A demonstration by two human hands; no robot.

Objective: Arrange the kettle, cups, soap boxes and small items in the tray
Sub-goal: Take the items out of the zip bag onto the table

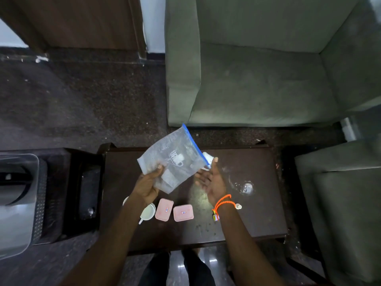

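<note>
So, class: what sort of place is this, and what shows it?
Probably a hotel room or lounge: green armchairs around a low dark table, with pink soap boxes and a cup on it.

A sitting room: green armchairs [257, 79] around a dark coffee table [257, 213]

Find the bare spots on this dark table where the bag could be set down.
Bare: the table's right end, beyond the glass lid, and the front strip nearer than the pink soap boxes. Crowded: front-left, where white cup and boxes cluster.
</note>
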